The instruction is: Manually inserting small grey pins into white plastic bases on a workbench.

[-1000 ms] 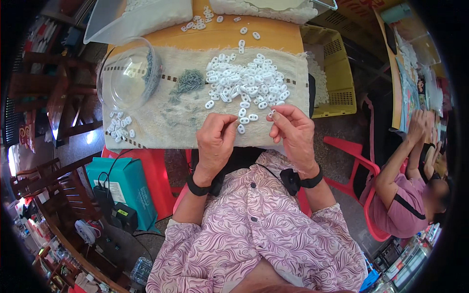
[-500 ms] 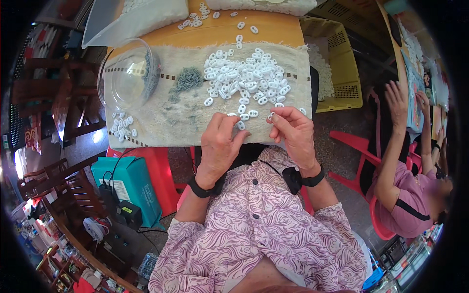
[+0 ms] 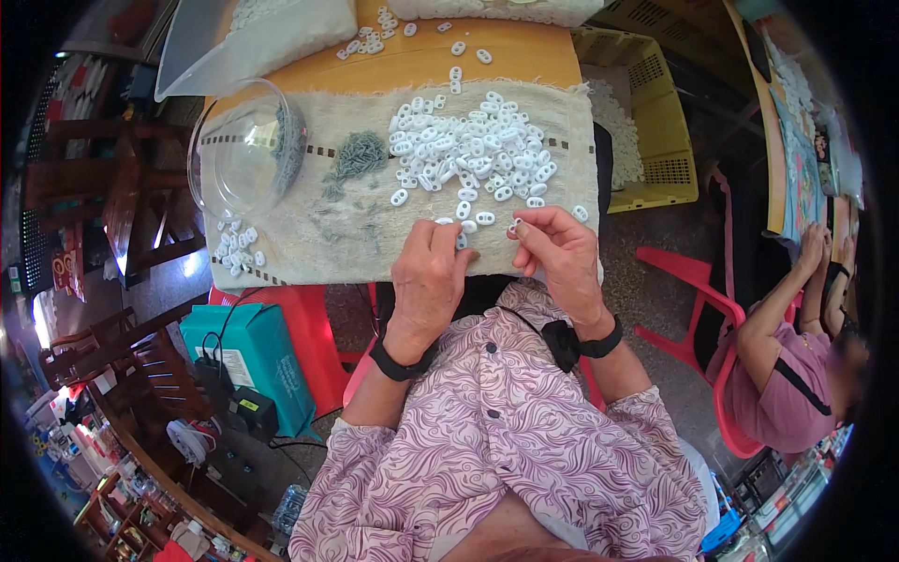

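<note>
A small white oval ring (image 3: 514, 226) sits pinched between the thumb and fingertips of the right hand (image 3: 560, 258), at the near edge of the beige cloth (image 3: 337, 234) covering the table (image 3: 421, 61). The left hand (image 3: 429, 273) lies just beside it, palm down, fingers pressed onto another white piece (image 3: 461, 241). Just beyond both grips spreads a pile of white rings (image 3: 473, 155). Farther left lie a grey clump (image 3: 356, 157) and a tilted clear bowl (image 3: 245, 150).
</note>
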`<state>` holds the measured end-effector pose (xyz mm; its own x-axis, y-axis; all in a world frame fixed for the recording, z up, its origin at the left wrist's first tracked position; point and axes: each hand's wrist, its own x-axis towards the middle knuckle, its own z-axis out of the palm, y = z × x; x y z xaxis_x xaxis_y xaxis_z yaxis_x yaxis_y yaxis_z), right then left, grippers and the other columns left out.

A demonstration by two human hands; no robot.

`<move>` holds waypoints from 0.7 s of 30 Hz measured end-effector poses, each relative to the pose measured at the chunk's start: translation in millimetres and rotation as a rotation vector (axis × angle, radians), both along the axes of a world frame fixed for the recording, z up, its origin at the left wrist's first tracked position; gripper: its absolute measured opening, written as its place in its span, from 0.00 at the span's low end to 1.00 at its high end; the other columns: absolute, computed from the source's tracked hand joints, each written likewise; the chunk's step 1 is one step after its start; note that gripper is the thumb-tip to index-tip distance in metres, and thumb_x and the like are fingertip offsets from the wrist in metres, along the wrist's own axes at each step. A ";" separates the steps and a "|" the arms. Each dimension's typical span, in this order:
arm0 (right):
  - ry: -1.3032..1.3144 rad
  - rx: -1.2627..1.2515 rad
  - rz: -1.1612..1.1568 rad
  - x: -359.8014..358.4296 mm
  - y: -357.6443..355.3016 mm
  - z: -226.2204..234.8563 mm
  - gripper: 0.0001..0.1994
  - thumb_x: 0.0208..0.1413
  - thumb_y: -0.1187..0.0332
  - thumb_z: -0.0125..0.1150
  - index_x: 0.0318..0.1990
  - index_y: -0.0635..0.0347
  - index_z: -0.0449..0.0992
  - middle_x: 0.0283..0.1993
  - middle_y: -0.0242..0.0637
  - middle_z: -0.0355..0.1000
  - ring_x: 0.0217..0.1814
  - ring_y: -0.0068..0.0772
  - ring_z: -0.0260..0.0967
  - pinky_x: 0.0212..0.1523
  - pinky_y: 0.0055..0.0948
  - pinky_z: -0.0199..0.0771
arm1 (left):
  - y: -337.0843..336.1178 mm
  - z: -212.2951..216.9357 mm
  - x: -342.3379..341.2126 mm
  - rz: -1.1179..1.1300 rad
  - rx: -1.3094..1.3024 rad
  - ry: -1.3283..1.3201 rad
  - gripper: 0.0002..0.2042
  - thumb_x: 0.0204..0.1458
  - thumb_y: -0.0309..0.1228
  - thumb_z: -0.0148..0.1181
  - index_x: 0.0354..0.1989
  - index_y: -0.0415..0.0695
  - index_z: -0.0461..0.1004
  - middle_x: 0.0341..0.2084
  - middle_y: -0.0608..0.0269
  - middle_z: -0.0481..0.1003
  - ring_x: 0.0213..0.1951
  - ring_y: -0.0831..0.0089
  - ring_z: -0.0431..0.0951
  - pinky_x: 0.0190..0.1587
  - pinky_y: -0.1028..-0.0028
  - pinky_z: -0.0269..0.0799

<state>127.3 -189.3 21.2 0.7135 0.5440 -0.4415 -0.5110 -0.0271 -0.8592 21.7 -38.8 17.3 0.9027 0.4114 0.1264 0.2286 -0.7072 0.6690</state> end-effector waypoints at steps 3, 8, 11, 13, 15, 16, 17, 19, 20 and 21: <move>-0.001 -0.001 -0.003 0.1 0.2 -0.8 0.09 0.58 0.74 0.55 0.44 0.68 0.73 0.33 0.35 0.74 0.25 0.16 0.70 0.22 0.14 0.67 | 1.6 0.6 -0.8 -0.017 0.024 0.030 0.15 0.39 0.21 0.66 0.37 0.39 0.72 0.28 0.54 0.69 0.28 0.59 0.74 0.28 0.66 0.69; -0.011 0.001 -0.006 0.4 0.3 1.4 0.08 0.58 0.74 0.55 0.43 0.68 0.73 0.33 0.35 0.74 0.25 0.16 0.70 0.22 0.13 0.67 | 8.7 -2.9 -3.3 -0.055 0.005 0.036 0.14 0.42 0.22 0.66 0.38 0.39 0.72 0.27 0.56 0.69 0.26 0.65 0.75 0.27 0.69 0.70; -0.008 0.007 -0.003 0.1 0.0 2.5 0.08 0.58 0.74 0.55 0.43 0.68 0.73 0.33 0.35 0.74 0.25 0.16 0.70 0.22 0.13 0.67 | 14.4 -2.6 -5.7 -0.037 -0.317 -0.033 0.13 0.44 0.22 0.66 0.38 0.37 0.72 0.28 0.59 0.72 0.26 0.72 0.77 0.27 0.74 0.73; -0.004 0.019 -0.016 -0.5 -0.3 2.8 0.09 0.58 0.74 0.55 0.44 0.68 0.73 0.33 0.35 0.74 0.25 0.16 0.70 0.22 0.13 0.67 | 17.0 0.8 -6.6 0.048 -1.212 -0.027 0.10 0.49 0.19 0.60 0.40 0.34 0.70 0.30 0.57 0.74 0.30 0.71 0.78 0.30 0.75 0.78; -0.012 0.022 -0.017 -0.5 -1.1 3.3 0.09 0.58 0.74 0.55 0.44 0.68 0.73 0.33 0.34 0.74 0.25 0.16 0.70 0.22 0.13 0.67 | 18.6 -7.8 -7.8 -0.013 -1.389 -0.096 0.10 0.50 0.19 0.60 0.41 0.33 0.70 0.32 0.57 0.74 0.33 0.71 0.78 0.34 0.72 0.79; -0.019 0.023 -0.016 -0.9 -1.3 3.4 0.09 0.58 0.74 0.55 0.44 0.68 0.72 0.33 0.34 0.74 0.25 0.16 0.70 0.22 0.13 0.67 | 19.3 -11.1 -8.3 -0.075 -1.565 -0.167 0.11 0.51 0.19 0.59 0.43 0.32 0.69 0.33 0.56 0.75 0.35 0.70 0.78 0.37 0.70 0.81; -0.018 0.025 -0.016 -1.3 -1.3 3.7 0.09 0.58 0.74 0.55 0.44 0.68 0.72 0.33 0.34 0.74 0.25 0.16 0.70 0.22 0.13 0.67 | 19.0 -11.2 -7.5 -0.075 -1.564 -0.167 0.11 0.51 0.19 0.59 0.43 0.32 0.69 0.33 0.56 0.75 0.35 0.70 0.78 0.37 0.70 0.81; -0.029 0.030 -0.012 -1.8 -1.5 5.4 0.09 0.58 0.74 0.55 0.44 0.67 0.73 0.33 0.34 0.74 0.25 0.16 0.70 0.22 0.13 0.67 | 17.0 -10.9 -5.4 -0.119 -1.736 -0.200 0.12 0.51 0.20 0.60 0.43 0.32 0.69 0.34 0.54 0.75 0.35 0.69 0.78 0.38 0.67 0.81; -0.029 0.030 -0.014 -2.1 -1.6 6.3 0.09 0.58 0.74 0.55 0.44 0.67 0.73 0.33 0.34 0.74 0.25 0.16 0.70 0.22 0.13 0.67 | 17.0 -10.5 -5.3 -0.120 -1.736 -0.198 0.12 0.51 0.20 0.60 0.43 0.32 0.69 0.34 0.54 0.75 0.35 0.69 0.78 0.38 0.67 0.81; -0.032 0.034 -0.011 -2.5 -1.3 7.3 0.09 0.58 0.74 0.56 0.44 0.67 0.73 0.33 0.34 0.74 0.25 0.16 0.70 0.22 0.13 0.67 | 17.0 -10.0 -5.1 -0.110 -1.759 -0.194 0.13 0.51 0.21 0.60 0.44 0.32 0.69 0.35 0.54 0.75 0.36 0.68 0.78 0.39 0.66 0.81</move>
<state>124.7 -190.6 28.5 0.7331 0.5500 -0.4000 -0.4836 0.0080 -0.8753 16.6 -21.8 7.3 0.9599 0.1097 -0.2581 0.0672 0.8034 0.5916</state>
